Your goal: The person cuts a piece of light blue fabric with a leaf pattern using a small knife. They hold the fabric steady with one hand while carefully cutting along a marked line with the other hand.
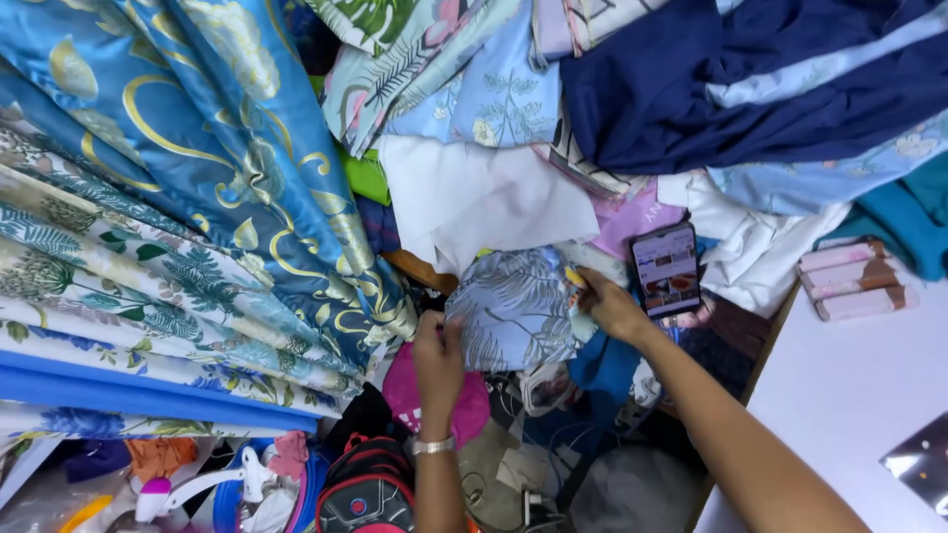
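A: Two hands on one piece of cloth. The left hand [437, 347] pinches the near-left edge of the pale blue leaf-print fabric [513, 306], fingers closed on it. The right hand [609, 304] grips the far-right edge, thumb and fingers shut on the hem.

B: Where does the cloth lie?

A: In the middle of the heap, below the white cloth [474, 197] and just left of the phone [666, 269], which rests face up with its screen lit. A pink cap [434, 400] sits under the near edge, and a big blue and gold drape [227, 158] hangs at the left.

B: How would it handle?

A: Light and limp, I judge. It puckers between the two grips and sags over whatever is beneath. It looks smooth, perhaps a little slippery, so a pinch at the hem is safer than a flat palm. Holding two opposite edges, as now, keeps it spread; one hand alone would let it bunch.

B: Anything to catch on?

A: Loose cables [538, 474] and a backpack [367, 489] lie close below, and navy fabric [731, 89] is piled behind.
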